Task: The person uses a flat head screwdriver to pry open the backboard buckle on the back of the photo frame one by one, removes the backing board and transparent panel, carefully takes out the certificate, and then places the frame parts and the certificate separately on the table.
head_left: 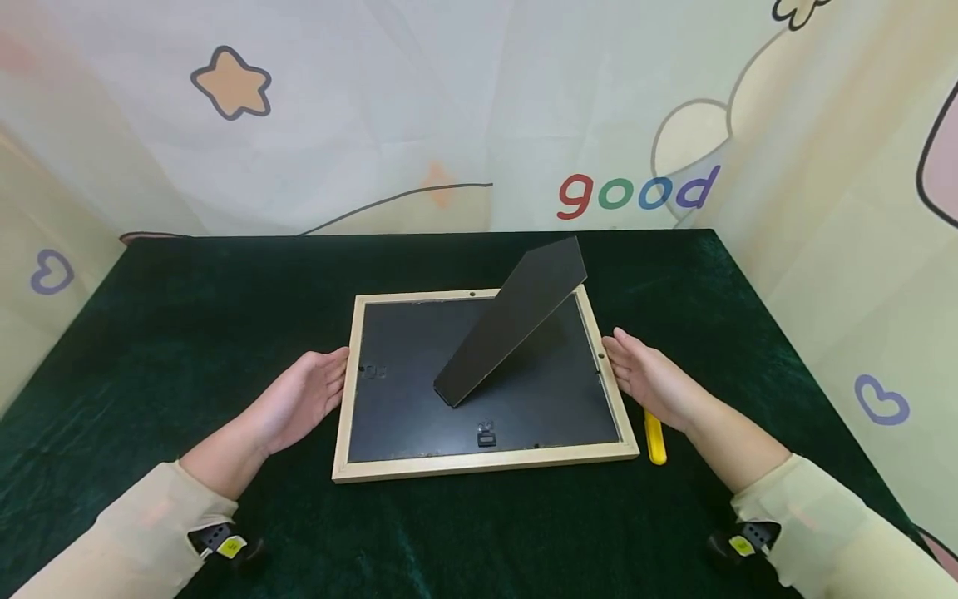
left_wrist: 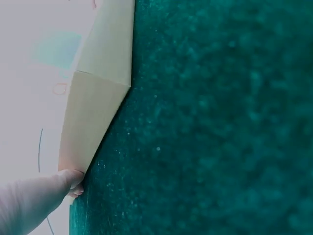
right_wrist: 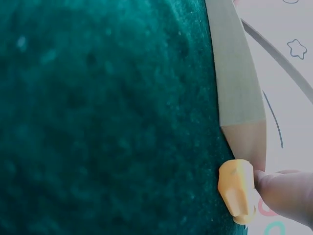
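A picture frame [head_left: 486,456] with a pale wooden border lies on the dark green cloth, its black back facing up. Its black stand leg [head_left: 516,320] is swung up and slants toward the far right. My left hand [head_left: 303,398] touches the frame's left side with its fingers extended. At the opposite side my right hand [head_left: 659,378] rests its fingers against the wood, palm facing inward. In the left wrist view a fingertip meets the frame's side [left_wrist: 93,122]; the right wrist view shows similar contact near the frame's corner [right_wrist: 244,137].
A yellow handle [head_left: 654,439] lies on the cloth beside the frame's right side, partly hidden under my right hand; the rest of that tool cannot be seen. The green-covered table [head_left: 224,283] backs onto a printed curtain [head_left: 374,100].
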Motion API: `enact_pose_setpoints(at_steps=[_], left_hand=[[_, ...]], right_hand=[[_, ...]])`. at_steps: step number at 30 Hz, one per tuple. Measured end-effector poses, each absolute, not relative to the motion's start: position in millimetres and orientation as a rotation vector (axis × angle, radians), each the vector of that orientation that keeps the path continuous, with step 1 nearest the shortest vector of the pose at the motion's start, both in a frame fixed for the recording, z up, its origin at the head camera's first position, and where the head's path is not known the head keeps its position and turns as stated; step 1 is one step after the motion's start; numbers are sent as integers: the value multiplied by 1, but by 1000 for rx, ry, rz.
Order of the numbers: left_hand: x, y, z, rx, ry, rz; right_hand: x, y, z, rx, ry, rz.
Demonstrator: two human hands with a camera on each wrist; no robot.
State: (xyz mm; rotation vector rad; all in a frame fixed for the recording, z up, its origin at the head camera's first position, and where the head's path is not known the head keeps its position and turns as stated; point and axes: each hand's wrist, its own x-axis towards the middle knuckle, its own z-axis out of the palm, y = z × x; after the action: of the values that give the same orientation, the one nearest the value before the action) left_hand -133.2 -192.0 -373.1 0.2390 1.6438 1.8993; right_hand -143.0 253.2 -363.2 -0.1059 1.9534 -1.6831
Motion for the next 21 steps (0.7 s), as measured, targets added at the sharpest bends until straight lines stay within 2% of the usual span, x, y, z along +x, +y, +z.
enact_pose_setpoints(at_steps=[13,21], left_hand=[[-132,-184,-367,168,1808,1799],[-135,-158,-349,257,2175,1655]], right_hand=[[-143,252,-360,-81,1954,-1606],[-144,249,-346,-267,2316,-1218]])
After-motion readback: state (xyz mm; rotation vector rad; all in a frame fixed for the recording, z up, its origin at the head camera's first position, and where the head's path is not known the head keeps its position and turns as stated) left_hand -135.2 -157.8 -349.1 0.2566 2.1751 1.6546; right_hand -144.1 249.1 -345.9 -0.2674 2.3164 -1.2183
